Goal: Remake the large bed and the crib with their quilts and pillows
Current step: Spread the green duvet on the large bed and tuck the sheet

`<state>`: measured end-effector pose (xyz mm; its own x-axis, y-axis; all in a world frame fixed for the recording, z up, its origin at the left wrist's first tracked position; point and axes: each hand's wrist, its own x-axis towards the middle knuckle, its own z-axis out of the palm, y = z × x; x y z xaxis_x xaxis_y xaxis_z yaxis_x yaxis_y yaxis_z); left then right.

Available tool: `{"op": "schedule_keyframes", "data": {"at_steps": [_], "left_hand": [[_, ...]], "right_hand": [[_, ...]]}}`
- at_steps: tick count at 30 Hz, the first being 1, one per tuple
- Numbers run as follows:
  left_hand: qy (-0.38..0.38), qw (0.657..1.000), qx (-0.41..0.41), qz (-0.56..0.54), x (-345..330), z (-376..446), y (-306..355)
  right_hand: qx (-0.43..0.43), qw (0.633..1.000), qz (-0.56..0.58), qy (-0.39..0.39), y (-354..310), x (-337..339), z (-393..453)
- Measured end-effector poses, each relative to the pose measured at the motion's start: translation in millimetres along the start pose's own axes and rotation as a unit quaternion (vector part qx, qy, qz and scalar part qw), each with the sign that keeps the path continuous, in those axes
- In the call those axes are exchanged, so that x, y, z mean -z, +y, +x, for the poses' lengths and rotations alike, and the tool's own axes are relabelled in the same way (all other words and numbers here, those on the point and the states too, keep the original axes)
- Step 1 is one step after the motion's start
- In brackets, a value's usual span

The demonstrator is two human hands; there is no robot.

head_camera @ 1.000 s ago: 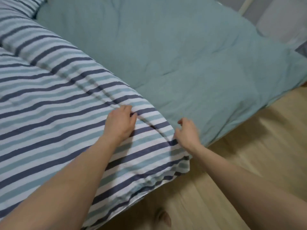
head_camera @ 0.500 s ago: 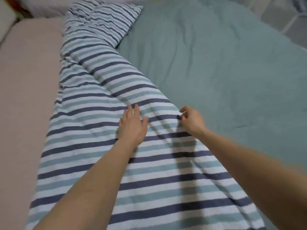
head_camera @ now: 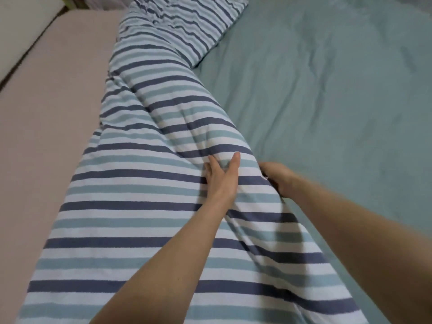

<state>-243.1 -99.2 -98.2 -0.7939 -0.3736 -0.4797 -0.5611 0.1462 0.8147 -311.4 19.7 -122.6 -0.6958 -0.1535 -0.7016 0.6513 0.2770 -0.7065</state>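
A blue, teal and white striped quilt (head_camera: 145, 206) lies folded in a long band down the bed, from the bottom edge up to a matching striped pillow (head_camera: 187, 26) at the top. My left hand (head_camera: 222, 178) rests on the quilt's right part with straight fingers pressing into a raised fold. My right hand (head_camera: 277, 177) grips the quilt's right edge, fingers curled under the fabric. To the right, the teal sheet (head_camera: 327, 101) of the large bed lies bare and wrinkled.
A pinkish mattress surface (head_camera: 51, 113) runs along the quilt's left side. At the top left corner a pale padded edge (head_camera: 21, 31) borders it. Other bedding shows faintly at the very top left.
The view has swung from the bed's foot corner and wooden floor up along the bed. Both hands moved further up the quilt. The right hand now grips the edge where the quilt bulges.
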Motion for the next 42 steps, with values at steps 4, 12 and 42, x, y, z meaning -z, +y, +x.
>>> {"op": "schedule_keyframes", "data": {"at_steps": [4,12,42], "left_hand": [[0.032,0.999,0.009,0.026,-3,7,-10],[0.117,0.991,0.059,-0.037,-16,22,19],[0.071,0.872,-0.053,0.481,-70,77,-13]], "right_hand": [[-0.039,0.983,0.105,-0.147,-21,-7,14],[-0.039,0.974,0.087,-0.207,-52,-6,22],[0.190,0.960,-0.185,0.091,-43,115,78]]}}
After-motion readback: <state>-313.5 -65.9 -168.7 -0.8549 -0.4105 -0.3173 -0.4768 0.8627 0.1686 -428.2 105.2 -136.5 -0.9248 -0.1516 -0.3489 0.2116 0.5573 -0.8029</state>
